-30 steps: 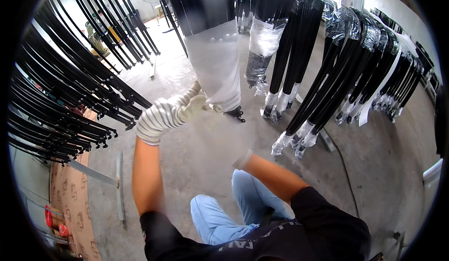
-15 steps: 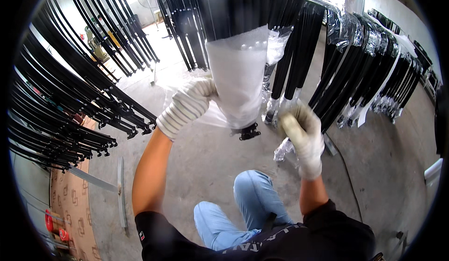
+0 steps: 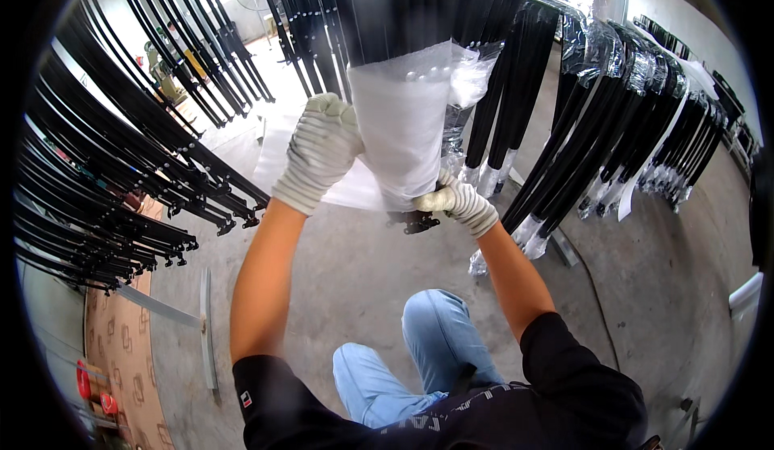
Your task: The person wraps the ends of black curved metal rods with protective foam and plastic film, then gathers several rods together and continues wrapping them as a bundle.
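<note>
A white foam sheet point(image 3: 401, 120) wraps round the lower part of a bundle of black metal bars point(image 3: 399, 15) hanging in front of me. Dark end fittings point(image 3: 419, 224) poke out below it. My left hand point(image 3: 322, 148), in a striped white work glove, is closed at the sheet's left side, and a loose flap hangs beneath it. On the lower right edge, my gloved right hand point(image 3: 458, 204) grips the foam, thumb in front and its other fingers partly hidden behind. Crumpled clear plastic point(image 3: 470, 79) sits against the bundle's right side.
Rows of hanging black bars point(image 3: 121, 144) crowd the left. Plastic-wrapped black bars point(image 3: 613, 120) hang on a rack to the right. Metal rails point(image 3: 207, 329) lie low at left, and a dark cable point(image 3: 601, 305) runs along the concrete floor.
My right hand has moved left from beside the bundle onto the foam's lower right edge. My left hand has risen slightly along the left side. The bundle has shifted a little left.
</note>
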A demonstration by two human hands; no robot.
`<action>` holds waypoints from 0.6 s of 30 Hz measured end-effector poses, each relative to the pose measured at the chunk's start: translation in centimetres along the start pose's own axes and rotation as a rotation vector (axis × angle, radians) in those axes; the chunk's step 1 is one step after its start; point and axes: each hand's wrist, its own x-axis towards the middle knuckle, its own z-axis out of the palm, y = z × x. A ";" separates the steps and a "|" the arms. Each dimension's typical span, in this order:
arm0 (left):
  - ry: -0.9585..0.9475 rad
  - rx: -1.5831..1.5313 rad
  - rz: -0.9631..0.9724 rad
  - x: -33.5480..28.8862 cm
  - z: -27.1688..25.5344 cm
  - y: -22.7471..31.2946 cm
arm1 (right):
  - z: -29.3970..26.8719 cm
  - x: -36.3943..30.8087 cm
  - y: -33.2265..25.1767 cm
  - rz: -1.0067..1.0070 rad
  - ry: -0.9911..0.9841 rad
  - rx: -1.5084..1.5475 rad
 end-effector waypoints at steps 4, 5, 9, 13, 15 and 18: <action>0.131 -0.039 -0.137 2.4 0.4 1.8 | 0.7 -0.9 -0.5 -0.003 0.007 0.217; 0.215 -0.312 -0.264 2.6 1.2 2.4 | 0.4 -0.4 0.5 -0.042 0.050 0.100; 0.051 -0.709 -0.431 -0.1 6.6 3.2 | 1.2 0.2 2.0 -0.130 -0.019 0.136; -0.010 -0.837 -0.475 -0.6 6.7 3.7 | 2.3 0.2 2.5 -0.257 0.116 -0.009; -0.031 -0.878 -0.485 -0.6 6.5 3.7 | 3.6 0.2 2.4 -0.509 0.372 -0.466; -0.064 -0.907 -0.482 -0.4 6.1 3.7 | 2.3 -0.3 2.5 -0.668 0.805 -2.583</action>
